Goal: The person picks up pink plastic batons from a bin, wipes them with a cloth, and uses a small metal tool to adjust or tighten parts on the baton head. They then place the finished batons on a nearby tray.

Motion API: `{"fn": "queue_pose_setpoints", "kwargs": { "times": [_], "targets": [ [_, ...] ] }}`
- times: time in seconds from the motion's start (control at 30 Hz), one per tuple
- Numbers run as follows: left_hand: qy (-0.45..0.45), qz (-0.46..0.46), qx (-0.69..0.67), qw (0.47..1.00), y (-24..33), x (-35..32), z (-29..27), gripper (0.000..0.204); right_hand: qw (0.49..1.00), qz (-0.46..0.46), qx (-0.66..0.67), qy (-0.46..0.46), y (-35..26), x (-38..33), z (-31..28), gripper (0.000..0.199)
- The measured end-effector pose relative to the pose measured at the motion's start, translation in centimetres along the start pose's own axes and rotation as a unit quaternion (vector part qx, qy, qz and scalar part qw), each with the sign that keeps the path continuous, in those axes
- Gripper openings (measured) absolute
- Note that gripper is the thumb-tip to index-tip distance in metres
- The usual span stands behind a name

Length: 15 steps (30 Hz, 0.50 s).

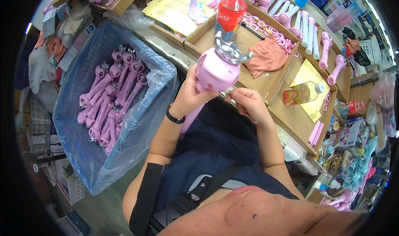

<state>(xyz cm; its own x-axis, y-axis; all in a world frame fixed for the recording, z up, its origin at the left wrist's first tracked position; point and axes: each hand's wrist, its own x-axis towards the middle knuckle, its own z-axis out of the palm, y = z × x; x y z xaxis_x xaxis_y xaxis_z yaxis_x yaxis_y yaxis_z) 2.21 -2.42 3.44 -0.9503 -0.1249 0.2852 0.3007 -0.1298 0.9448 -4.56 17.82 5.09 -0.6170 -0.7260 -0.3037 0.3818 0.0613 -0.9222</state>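
A pink toy wand (217,72) with a round head and a silver crown-shaped top (232,51) is held up in front of my body. My left hand (188,95) wraps around it just below the head, and the pink handle runs down past my wrist. Close beside the head, my right hand (250,106) is closed in a pinch; whatever sits between its fingertips is too small to make out. To the left, a blue plastic-lined bin (79,153) holds several similar pink wands (110,94) with silver tops.
Beyond my hands, a cardboard tray (203,40) holds a red-labelled bottle (231,15), an orange cloth (268,55) and pink rings (282,40). A bottle of yellowish liquid (301,93) stands to the right. White-and-pink wand parts (305,28) lie in a row behind.
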Motion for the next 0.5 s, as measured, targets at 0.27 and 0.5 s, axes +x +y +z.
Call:
{"fn": "queue_pose_setpoints", "kwargs": {
  "times": [0.27, 0.5],
  "targets": [
    [0.004, 0.032, 0.106, 0.994, -0.7, -1.0, 0.0, 0.083, 0.997, -0.076, -0.030, 0.008, 2.3, 0.7, -0.2, 0.018],
    [0.032, -0.102, -0.071, 0.992, -0.6, -1.7, 0.2, 0.079, 0.754, -0.386, -0.495, 0.193, 2.6, -0.2, 1.5, 0.013]
  ]
}}
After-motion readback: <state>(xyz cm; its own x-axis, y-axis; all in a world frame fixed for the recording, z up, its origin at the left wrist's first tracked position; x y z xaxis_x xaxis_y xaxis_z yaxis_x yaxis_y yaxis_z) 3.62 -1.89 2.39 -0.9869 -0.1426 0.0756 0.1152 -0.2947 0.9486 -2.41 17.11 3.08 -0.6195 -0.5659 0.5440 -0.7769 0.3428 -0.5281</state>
